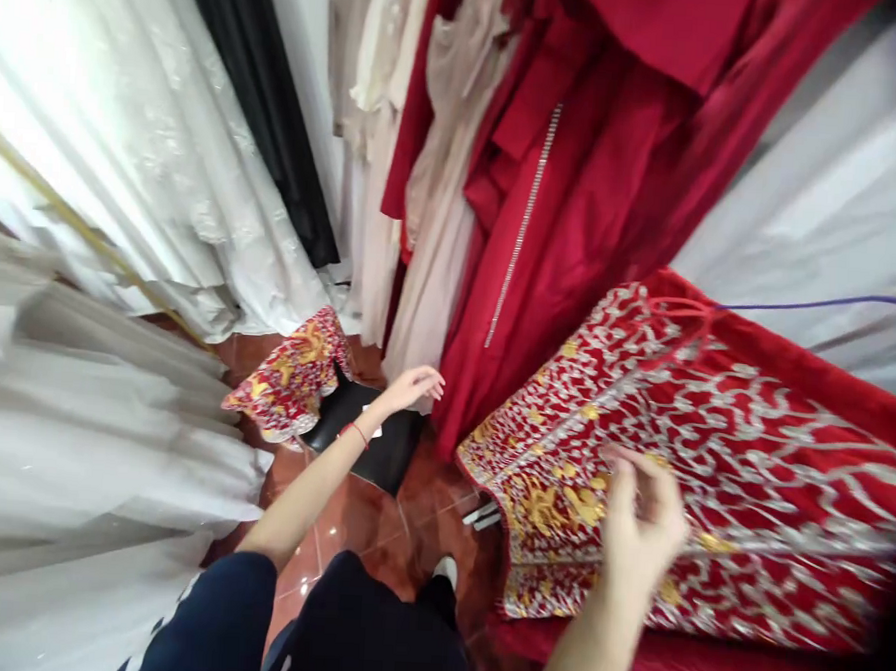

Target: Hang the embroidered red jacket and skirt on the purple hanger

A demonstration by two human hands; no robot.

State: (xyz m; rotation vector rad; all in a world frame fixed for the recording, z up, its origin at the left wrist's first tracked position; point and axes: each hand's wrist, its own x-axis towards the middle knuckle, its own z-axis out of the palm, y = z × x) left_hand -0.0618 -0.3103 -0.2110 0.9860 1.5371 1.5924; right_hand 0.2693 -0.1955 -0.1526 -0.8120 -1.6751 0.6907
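Observation:
My left hand (413, 385) reaches forward with its fingers loosely spread and holds nothing. It hovers above a black stool (372, 437), close to a small red and gold embroidered piece (292, 377). A red string bracelet sits on that wrist. My right hand (639, 531) is raised over a large red garment with silver and gold embroidery (711, 469). Its fingers are curled together and blurred, and I cannot make out whether they pinch anything.
Red dresses (576, 182) hang straight ahead, one with a sparkling strip. Beige gowns (441, 175) and a black cloth (265, 96) hang beside them. White gowns (109, 208) fill the left side. The floor (378, 532) is glossy red-brown tile. A purple cord (825, 305) runs right.

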